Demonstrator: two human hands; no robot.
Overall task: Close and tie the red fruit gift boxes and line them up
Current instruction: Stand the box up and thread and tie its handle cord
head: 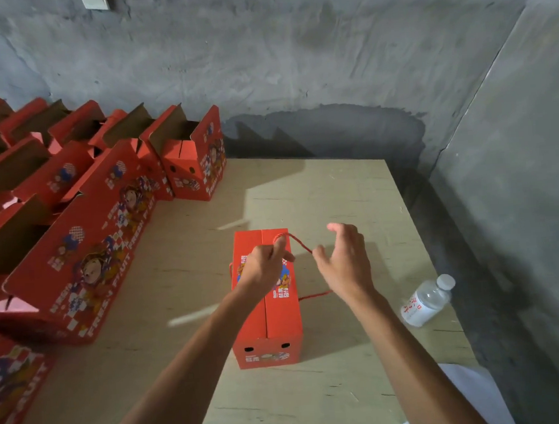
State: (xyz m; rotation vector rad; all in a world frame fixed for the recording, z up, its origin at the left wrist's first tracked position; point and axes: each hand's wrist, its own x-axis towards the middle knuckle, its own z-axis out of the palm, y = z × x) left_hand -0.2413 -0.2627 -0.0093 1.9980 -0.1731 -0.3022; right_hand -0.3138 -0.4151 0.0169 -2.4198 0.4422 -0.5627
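A closed red fruit gift box [281,324] stands on the wooden table [337,201] in front of me, its top flaps meeting along the middle. A red cord [298,243] runs from the far end of the box top out to the right. My left hand [265,265] rests over the box top and pinches the cord near the far end. My right hand [341,260] hovers just right of the box and pinches the cord's other part between thumb and finger, the remaining fingers spread. Another stretch of red cord [315,296] hangs off the box's right side.
Several red gift boxes [85,245] with open top flaps stand in rows on the left, reaching the grey wall. A plastic water bottle [426,301] lies near the table's right edge. A gap runs between table and right wall.
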